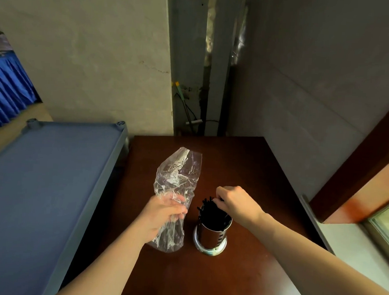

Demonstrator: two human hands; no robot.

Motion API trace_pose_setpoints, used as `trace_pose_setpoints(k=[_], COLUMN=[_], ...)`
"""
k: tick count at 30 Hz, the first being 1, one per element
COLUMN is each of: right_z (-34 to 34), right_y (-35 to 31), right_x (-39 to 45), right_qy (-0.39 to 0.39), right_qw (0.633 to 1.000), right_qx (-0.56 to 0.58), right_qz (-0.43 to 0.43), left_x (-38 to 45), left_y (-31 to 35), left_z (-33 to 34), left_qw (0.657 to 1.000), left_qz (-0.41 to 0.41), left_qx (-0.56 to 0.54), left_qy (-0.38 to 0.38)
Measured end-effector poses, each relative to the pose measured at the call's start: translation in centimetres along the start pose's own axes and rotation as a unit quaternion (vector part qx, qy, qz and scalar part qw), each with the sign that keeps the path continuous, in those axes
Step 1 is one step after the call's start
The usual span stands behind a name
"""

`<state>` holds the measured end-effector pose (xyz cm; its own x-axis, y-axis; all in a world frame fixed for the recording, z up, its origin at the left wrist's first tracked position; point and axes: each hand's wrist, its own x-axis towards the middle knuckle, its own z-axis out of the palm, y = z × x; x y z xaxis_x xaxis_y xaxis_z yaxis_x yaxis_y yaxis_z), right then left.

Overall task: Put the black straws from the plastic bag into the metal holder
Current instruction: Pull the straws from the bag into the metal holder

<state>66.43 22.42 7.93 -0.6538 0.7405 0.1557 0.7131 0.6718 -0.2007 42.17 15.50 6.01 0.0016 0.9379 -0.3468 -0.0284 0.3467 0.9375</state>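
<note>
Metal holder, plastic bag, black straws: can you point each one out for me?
metal holder (213, 234): head view, on its shiny side wall.
plastic bag (178, 169): head view, on its crinkled upper part.
black straws (210, 211): head view, on the bundle inside the holder.

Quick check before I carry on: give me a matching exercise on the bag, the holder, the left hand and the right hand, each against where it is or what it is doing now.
Things:
1. bag
2. holder
3. left hand
4. right hand

States:
A. stands upright on the table, black straws sticking out of it
B. over the holder's mouth, fingers at the straw tops
C. clear and crumpled, held up off the table
D. grips the bag near its middle

Pairs: 1-C, 2-A, 3-D, 4-B
</note>
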Motion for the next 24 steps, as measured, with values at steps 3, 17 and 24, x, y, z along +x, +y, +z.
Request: trace_pose_setpoints(k=[3, 17, 24], right_z=[0.7, 2.7, 3.4], right_y=[0.0, 0.0, -0.3], right_x=[-0.3, -1.4, -1.9], right_qy=[-0.013, -0.044, -0.040], right_qw=[1.000, 0.996, 0.995], right_qx=[-0.015, -0.072, -0.078], right_qz=[0.007, 0.040, 0.055], left_x=[0.1, -0.1, 0.0], left_y=[0.0, -0.8, -1.6], left_z=[0.2, -0.4, -1.1], left_qw=[1.000, 0.998, 0.994], left_qz=[0.003, -0.030, -0.047], left_qx=[-0.014, -0.033, -0.030], left_qy=[-0.006, 0.036, 0.094])
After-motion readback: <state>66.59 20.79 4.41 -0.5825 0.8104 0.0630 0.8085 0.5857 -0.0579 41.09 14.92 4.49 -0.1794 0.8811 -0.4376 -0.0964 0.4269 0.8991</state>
